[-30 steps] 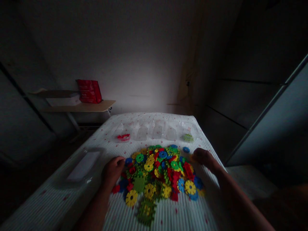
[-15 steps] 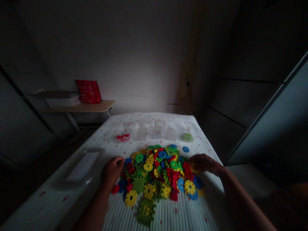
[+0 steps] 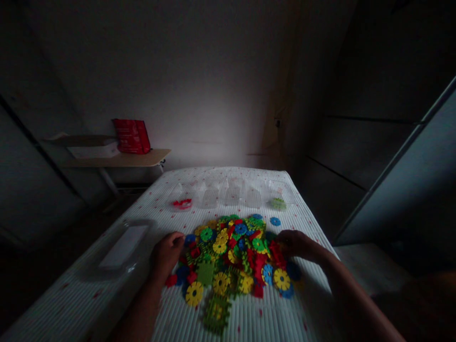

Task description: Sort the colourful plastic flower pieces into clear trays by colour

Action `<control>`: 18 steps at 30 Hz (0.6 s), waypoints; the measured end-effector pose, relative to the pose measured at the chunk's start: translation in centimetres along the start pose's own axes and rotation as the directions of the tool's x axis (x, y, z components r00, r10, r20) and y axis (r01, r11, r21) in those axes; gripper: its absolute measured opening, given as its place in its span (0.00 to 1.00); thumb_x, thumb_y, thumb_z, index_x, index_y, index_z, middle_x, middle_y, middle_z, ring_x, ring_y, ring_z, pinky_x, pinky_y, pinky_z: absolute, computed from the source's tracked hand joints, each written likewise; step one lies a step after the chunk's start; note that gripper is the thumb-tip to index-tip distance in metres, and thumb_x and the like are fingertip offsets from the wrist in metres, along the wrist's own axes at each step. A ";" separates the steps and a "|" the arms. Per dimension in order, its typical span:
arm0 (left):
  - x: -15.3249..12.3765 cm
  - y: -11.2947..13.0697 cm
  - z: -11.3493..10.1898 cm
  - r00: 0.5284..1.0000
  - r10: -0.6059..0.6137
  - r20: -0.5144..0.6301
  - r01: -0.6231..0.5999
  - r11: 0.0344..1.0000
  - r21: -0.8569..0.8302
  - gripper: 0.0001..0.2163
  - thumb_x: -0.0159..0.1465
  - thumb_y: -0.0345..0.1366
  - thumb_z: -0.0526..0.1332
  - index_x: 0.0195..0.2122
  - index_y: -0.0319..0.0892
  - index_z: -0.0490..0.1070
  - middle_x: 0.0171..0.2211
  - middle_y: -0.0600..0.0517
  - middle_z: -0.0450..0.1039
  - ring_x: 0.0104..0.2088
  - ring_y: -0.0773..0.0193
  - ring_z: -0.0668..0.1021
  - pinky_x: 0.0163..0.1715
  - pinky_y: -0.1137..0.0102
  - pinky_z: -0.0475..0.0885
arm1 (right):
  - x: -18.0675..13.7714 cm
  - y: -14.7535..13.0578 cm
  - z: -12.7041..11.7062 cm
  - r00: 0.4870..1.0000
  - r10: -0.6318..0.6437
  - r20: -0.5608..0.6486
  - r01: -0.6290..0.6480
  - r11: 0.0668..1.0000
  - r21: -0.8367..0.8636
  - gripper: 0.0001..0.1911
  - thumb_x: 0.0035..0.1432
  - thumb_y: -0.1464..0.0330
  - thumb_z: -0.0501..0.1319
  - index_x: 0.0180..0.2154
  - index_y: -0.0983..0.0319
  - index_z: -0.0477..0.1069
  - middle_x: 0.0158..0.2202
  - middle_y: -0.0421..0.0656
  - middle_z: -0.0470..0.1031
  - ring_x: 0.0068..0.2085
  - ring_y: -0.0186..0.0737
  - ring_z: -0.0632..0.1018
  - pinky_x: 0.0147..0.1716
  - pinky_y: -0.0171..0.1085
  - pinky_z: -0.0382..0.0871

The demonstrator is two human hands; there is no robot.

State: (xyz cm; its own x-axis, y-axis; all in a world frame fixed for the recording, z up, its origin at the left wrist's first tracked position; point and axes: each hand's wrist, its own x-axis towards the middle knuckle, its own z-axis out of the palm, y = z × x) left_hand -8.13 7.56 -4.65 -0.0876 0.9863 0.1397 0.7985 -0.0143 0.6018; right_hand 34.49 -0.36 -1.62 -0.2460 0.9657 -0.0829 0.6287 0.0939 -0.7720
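Observation:
A heap of plastic building pieces lies on the table, with yellow notched discs [image 3: 221, 283], blue discs [image 3: 240, 229], green square plates [image 3: 205, 274] and red blocks [image 3: 259, 264] mixed together. At the heap's left edge is my left hand [image 3: 166, 252], fingers curled with the thumb close to them; whatever they may hold is hidden. My right hand [image 3: 297, 243] bends down over the heap's right side, its fingertips among the pieces by a red toothed block [image 3: 277, 254]. Those fingertips are in shadow, so I cannot tell whether they grip it.
Behind the heap stands a row of clear plastic containers [image 3: 233, 194]; the leftmost has a red piece [image 3: 182, 204], the rightmost a green piece [image 3: 278, 204]. A clear lid [image 3: 123, 247] with a white label lies at left. One blue disc [image 3: 275, 221] sits apart.
My right hand has shifted slightly left, farther over the heap, and covers more of the red toothed block. My left hand stays about where it was.

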 end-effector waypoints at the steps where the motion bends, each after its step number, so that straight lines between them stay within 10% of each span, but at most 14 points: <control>1: 0.0 0.1 0.0 1.000 -0.003 -0.001 0.003 1.000 0.002 0.12 0.58 0.41 0.52 0.34 0.44 0.74 0.32 0.52 0.78 0.32 0.63 0.77 0.32 0.75 0.68 | 0.0 -0.1 0.0 1.000 -0.003 -0.011 0.003 1.000 -0.008 0.13 0.43 0.66 0.65 0.35 0.61 0.73 0.31 0.40 0.73 0.30 0.35 0.70 0.27 0.32 0.64; 18: 0.0 0.2 -0.1 1.000 -0.002 -0.005 0.002 1.000 0.024 0.12 0.58 0.40 0.53 0.34 0.45 0.74 0.32 0.53 0.78 0.34 0.63 0.77 0.32 0.75 0.67 | -1.2 -1.3 -2.5 0.970 0.120 -0.212 -0.029 0.921 0.389 0.25 0.42 0.51 0.66 0.35 0.63 0.69 0.23 0.39 0.67 0.21 0.27 0.59 0.18 0.31 0.52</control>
State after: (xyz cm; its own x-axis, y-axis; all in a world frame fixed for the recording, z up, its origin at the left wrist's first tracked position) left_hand -8.01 7.52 -4.43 -0.0923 0.9854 0.1427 0.8122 -0.0084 0.5833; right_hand 35.79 -1.02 1.01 -0.0069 0.9992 -0.0390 0.2993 -0.0352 -0.9535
